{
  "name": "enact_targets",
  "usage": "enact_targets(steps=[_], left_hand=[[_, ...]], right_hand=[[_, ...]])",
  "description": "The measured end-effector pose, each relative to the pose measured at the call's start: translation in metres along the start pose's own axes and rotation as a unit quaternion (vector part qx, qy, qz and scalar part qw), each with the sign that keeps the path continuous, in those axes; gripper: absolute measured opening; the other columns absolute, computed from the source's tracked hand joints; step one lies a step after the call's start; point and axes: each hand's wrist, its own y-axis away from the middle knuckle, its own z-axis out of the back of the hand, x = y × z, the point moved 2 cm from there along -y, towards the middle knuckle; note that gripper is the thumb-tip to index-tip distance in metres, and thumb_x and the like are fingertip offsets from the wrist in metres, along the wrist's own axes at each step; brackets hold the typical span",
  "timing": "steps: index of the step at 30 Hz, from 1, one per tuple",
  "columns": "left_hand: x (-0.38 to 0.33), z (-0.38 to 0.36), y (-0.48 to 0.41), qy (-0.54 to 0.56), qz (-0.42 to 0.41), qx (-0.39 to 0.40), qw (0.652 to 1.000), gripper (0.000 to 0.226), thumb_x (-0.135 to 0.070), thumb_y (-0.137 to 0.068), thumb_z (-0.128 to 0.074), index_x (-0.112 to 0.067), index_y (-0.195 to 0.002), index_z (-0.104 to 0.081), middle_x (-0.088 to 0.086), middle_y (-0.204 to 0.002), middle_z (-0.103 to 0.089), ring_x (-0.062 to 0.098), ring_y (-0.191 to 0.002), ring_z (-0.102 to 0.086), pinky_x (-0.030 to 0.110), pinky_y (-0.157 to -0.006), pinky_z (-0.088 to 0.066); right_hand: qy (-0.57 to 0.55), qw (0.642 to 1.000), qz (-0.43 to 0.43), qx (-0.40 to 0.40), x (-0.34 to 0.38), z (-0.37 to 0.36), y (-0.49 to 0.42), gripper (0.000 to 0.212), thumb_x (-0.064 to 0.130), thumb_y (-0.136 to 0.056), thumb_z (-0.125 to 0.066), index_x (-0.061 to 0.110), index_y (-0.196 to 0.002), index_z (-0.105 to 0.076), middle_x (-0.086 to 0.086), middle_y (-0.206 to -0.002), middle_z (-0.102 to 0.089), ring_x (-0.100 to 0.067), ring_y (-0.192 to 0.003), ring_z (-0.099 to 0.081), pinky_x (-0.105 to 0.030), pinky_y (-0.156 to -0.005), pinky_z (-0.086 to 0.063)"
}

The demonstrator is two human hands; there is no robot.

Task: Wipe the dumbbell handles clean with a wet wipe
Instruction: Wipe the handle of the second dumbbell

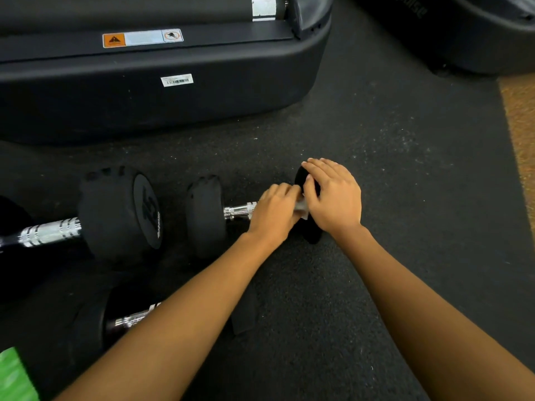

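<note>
A small black dumbbell (206,215) lies on the rubber floor at the centre, its chrome handle (239,211) showing left of my hands. My left hand (273,212) curls around the handle, with a white wet wipe (301,206) showing between my two hands. My right hand (333,198) holds the dumbbell's right head (312,235), fingers draped over its top and thumb by the wipe. A larger dumbbell (121,212) lies to the left. A third dumbbell (127,321) lies near me, partly hidden under my left forearm.
A black treadmill base (173,91) with a warning sticker stands close behind the dumbbells. Another black machine base (477,36) sits at the top right. A green packet (14,374) shows at the bottom left corner. An orange floor strip (521,125) runs along the right edge.
</note>
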Motion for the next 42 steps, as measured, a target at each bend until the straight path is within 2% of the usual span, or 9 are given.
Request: enact_targets(steps=[4, 8, 21, 25, 27, 30, 35, 37, 42], left_hand=[[0.01, -0.003, 0.015, -0.044, -0.059, -0.074, 0.994, 0.04, -0.008, -0.065, -0.08, -0.006, -0.101, -0.063, 0.012, -0.1, -0.063, 0.029, -0.091, -0.06, 0.04, -0.081, -0.05], [-0.004, -0.009, 0.008, -0.034, -0.037, -0.084, 0.995, 0.04, -0.005, -0.059, -0.081, -0.006, -0.094, -0.062, 0.01, -0.091, -0.062, 0.027, -0.083, -0.059, 0.038, -0.072, -0.052], [-0.008, -0.013, 0.005, 0.021, -0.025, -0.078, 0.996, 0.033, 0.0, -0.067, -0.076, -0.002, -0.096, -0.061, 0.011, -0.091, -0.062, 0.026, -0.085, -0.059, 0.039, -0.07, -0.053], [0.0, -0.01, 0.011, 0.019, -0.044, -0.07, 0.996, 0.032, -0.003, -0.071, -0.074, -0.005, -0.099, -0.06, 0.008, -0.097, -0.062, 0.023, -0.091, -0.058, 0.034, -0.073, -0.052], [0.007, -0.005, 0.014, 0.038, -0.034, -0.05, 0.997, 0.027, -0.011, -0.082, -0.067, -0.007, -0.107, -0.059, 0.006, -0.107, -0.061, 0.021, -0.102, -0.054, 0.034, -0.081, -0.049], [0.013, 0.001, 0.006, 0.083, 0.044, 0.013, 0.995, 0.027, -0.025, -0.095, -0.05, -0.009, -0.115, -0.058, 0.006, -0.111, -0.06, 0.02, -0.105, -0.052, 0.037, -0.087, -0.045], [0.005, 0.004, -0.026, -0.004, 0.159, 0.189, 0.969, 0.042, -0.038, -0.1, -0.031, -0.01, -0.111, -0.06, 0.014, -0.106, -0.063, 0.03, -0.097, -0.06, 0.04, -0.085, -0.046], [0.001, 0.006, -0.027, -0.015, 0.134, 0.181, 0.974, 0.036, -0.034, -0.1, -0.034, -0.011, -0.111, -0.06, 0.013, -0.106, -0.064, 0.03, -0.096, -0.06, 0.039, -0.084, -0.047], [0.012, 0.008, 0.001, 0.063, 0.041, 0.072, 0.995, 0.024, -0.024, -0.091, -0.057, -0.013, -0.112, -0.056, 0.007, -0.108, -0.062, 0.025, -0.099, -0.058, 0.04, -0.089, -0.044]], right_hand=[[0.001, 1.0, -0.001, -0.003, 0.0, 0.0, 0.002, 0.041, 0.026, -0.089, -0.037, 0.01, -0.113, -0.066, -0.006, -0.116, -0.066, -0.022, -0.114, -0.058, -0.036, -0.102, -0.04], [0.002, 1.0, -0.002, -0.004, 0.0, -0.001, 0.003, 0.04, 0.025, -0.09, -0.038, 0.01, -0.113, -0.066, -0.005, -0.116, -0.066, -0.021, -0.114, -0.057, -0.036, -0.102, -0.04], [-0.001, 1.0, -0.005, -0.012, -0.001, -0.003, 0.005, 0.038, 0.025, -0.09, -0.04, 0.011, -0.112, -0.067, -0.005, -0.117, -0.066, -0.021, -0.115, -0.056, -0.036, -0.103, -0.039], [-0.001, 1.0, -0.004, -0.013, -0.001, -0.003, 0.004, 0.038, 0.025, -0.09, -0.039, 0.011, -0.112, -0.067, -0.005, -0.117, -0.066, -0.021, -0.115, -0.057, -0.037, -0.102, -0.04], [-0.002, 1.0, -0.002, -0.013, -0.001, -0.002, 0.004, 0.038, 0.025, -0.09, -0.039, 0.01, -0.113, -0.066, -0.005, -0.117, -0.066, -0.022, -0.114, -0.057, -0.037, -0.102, -0.04], [-0.002, 1.0, 0.0, -0.014, -0.002, -0.003, 0.005, 0.038, 0.025, -0.09, -0.04, 0.01, -0.112, -0.066, -0.006, -0.116, -0.066, -0.022, -0.114, -0.058, -0.036, -0.101, -0.04], [-0.001, 1.0, -0.004, -0.006, -0.001, -0.002, 0.004, 0.039, 0.025, -0.09, -0.039, 0.011, -0.113, -0.066, -0.006, -0.117, -0.066, -0.022, -0.115, -0.057, -0.039, -0.102, -0.041], [-0.002, 1.0, -0.004, -0.007, -0.002, -0.003, 0.003, 0.039, 0.025, -0.09, -0.039, 0.011, -0.113, -0.066, -0.006, -0.117, -0.066, -0.022, -0.115, -0.057, -0.039, -0.102, -0.041], [-0.004, 1.0, -0.004, -0.011, -0.002, -0.003, 0.004, 0.038, 0.025, -0.09, -0.039, 0.01, -0.112, -0.066, -0.006, -0.116, -0.066, -0.022, -0.115, -0.057, -0.039, -0.102, -0.041]])
